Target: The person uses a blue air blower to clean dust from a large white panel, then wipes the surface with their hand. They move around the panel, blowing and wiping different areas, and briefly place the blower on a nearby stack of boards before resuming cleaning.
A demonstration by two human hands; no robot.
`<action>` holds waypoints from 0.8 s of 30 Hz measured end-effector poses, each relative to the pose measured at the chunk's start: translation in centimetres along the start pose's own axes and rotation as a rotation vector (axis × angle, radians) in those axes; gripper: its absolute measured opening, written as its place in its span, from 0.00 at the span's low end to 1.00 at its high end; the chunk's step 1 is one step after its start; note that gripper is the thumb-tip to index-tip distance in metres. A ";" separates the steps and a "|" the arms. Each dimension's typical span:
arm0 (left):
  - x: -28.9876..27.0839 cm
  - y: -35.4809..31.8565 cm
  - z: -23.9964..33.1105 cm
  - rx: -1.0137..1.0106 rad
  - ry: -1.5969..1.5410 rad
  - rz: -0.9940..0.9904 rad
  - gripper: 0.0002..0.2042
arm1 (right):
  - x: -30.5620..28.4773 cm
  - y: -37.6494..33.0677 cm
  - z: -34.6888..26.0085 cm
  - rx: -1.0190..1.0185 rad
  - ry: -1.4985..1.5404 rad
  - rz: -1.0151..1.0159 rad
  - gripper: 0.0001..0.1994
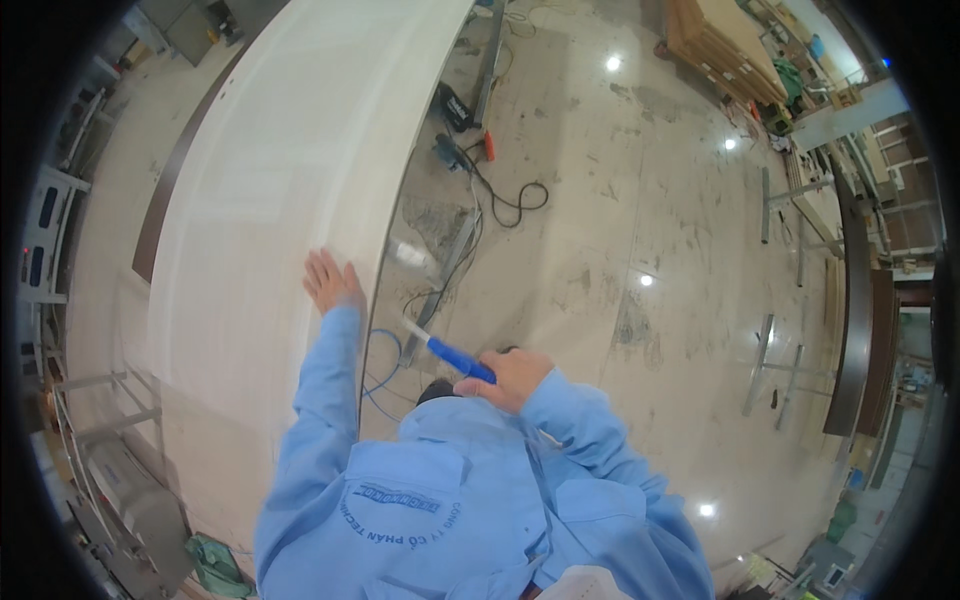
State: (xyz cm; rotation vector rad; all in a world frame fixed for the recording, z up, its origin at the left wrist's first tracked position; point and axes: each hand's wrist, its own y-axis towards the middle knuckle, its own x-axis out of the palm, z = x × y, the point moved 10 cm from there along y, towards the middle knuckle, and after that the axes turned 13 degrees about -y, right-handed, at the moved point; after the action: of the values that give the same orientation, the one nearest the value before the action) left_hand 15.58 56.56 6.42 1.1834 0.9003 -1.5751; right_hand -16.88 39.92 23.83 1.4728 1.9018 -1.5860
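Observation:
A long pale panel (250, 210) with a smooth, slightly glossy face runs from near my left side to the far edge of the view. Flat on it, close to its right edge, rests my left hand (332, 283), fingers stretched out and holding nothing. My right hand (512, 378) is closed around the handle of a blue-handled tool (460, 358) with a narrow pale tip; its exact kind is unclear. The tip points up and left toward the panel's edge and appears apart from it. Both my forearms are in light blue sleeves.
On the tiled floor right of the panel lie a blue-and-black power tool (449, 152), its black cord (520, 205) and a blue hose (385, 375). Metal supports (440, 285) show beside the panel. Stacked brown boards (722, 45) stand far right; a dark curved-looking panel (850, 330) stands at right.

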 end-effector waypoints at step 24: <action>4.8 35.1 25.9 0.097 -0.067 0.107 0.36 | -31.2 30.7 16.6 -0.097 -0.007 0.077 0.34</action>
State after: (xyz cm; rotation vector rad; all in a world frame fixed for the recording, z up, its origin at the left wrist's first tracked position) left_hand 41.55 21.23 7.91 1.2187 0.7124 -1.5765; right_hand 15.63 6.27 22.34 1.4797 1.8662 -1.4431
